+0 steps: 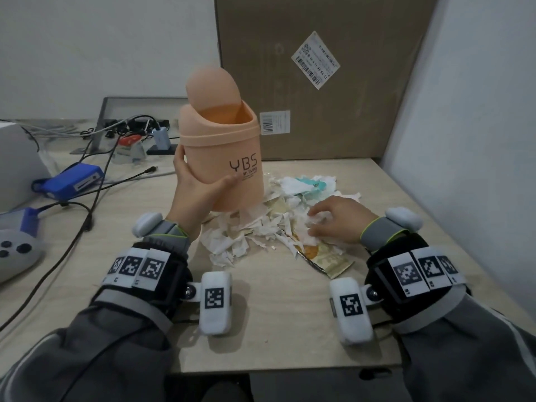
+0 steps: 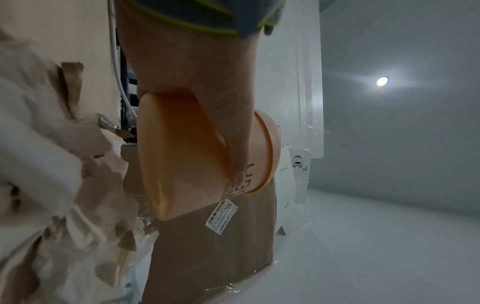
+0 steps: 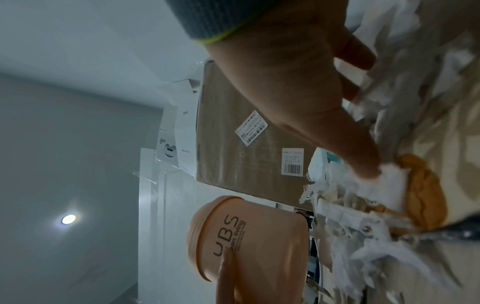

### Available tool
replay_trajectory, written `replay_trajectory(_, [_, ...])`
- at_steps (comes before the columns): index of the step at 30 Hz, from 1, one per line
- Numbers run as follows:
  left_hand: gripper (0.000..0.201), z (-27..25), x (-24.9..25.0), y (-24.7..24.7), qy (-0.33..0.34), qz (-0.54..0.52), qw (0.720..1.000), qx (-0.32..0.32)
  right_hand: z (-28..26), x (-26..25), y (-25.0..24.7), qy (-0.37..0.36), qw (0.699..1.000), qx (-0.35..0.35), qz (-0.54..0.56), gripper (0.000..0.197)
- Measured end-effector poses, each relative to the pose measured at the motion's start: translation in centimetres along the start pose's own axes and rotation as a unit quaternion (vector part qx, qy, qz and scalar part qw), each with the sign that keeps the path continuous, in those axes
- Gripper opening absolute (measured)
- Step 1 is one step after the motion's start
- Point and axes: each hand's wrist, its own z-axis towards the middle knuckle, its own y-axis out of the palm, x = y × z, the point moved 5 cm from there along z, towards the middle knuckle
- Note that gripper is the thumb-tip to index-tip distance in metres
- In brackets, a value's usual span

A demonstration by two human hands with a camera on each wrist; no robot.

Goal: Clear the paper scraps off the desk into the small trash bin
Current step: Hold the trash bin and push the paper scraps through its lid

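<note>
So the left hand (image 1: 197, 187) has the little peach trash bin (image 1: 229, 158) wrapped up, thumb across the front just by the printed letters and the fingers around the far side. The bin is tipped a bit toward the person, and from the head view its base looks lifted off the desk (image 1: 278, 309), right at the left edge of the paper heap. Its swing lid (image 1: 211, 85) is flipped up, so the mouth is open. The left wrist view shows the same grip from below, thumb (image 2: 233, 131) pressed along the bin's wall (image 2: 182, 168).

The right hand (image 1: 339, 221) is palm down on the paper scraps (image 1: 261, 227), fingers bent into the pile and bunching a white wad. In the right wrist view the fingertips (image 3: 363, 164) are digging into a white piece, with an orange-brown wrapper (image 3: 420, 189) just next to it. It's more of a scooping clutch than a neat pinch.

The scraps are heaped in the middle of the desk, between the two hands, mostly torn white bits, with a teal-printed packet (image 1: 313, 184) at the back and a tan wrapper (image 1: 330, 262) sticking out toward the person.

Behind it all, a big cardboard box (image 1: 319, 82) leans against the wall. Off to the left there's a blue gadget (image 1: 72, 181), a tangle of black cables (image 1: 95, 175) and a grey controller (image 1: 17, 253).
</note>
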Motion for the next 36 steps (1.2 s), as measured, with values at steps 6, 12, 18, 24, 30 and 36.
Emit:
replay_trajectory(6, [0.115,-0.1,0.0,0.3,0.007,0.012,1.000,-0.010,0.7,0.8,-0.6,-0.006,0.995,0.094,0.016,0.022])
replay_trajectory(12, [0.121,-0.2,0.2,0.4,0.007,0.017,1.000,-0.018,0.7,1.3,-2.4,-0.016,0.946,0.257,0.196,0.031])
replay_trajectory(18, [0.127,-0.5,0.9,1.3,0.012,0.033,0.998,-0.043,0.5,2.0,-3.1,-0.018,0.893,0.309,0.328,0.019])
replay_trajectory(24, [0.132,-0.8,1.5,1.7,0.018,0.030,0.998,-0.044,0.2,1.3,-2.6,-0.023,0.929,0.235,0.287,0.042])
replay_trajectory(30, [0.135,-1.0,1.0,1.8,0.009,0.034,0.998,-0.052,-0.1,-0.3,-0.4,-0.011,0.997,0.030,0.072,0.025])
replay_trajectory(36, [0.136,-1.0,0.9,2.0,0.004,0.039,0.997,-0.060,-0.1,-0.2,0.7,-0.019,0.999,-0.039,0.012,0.052])
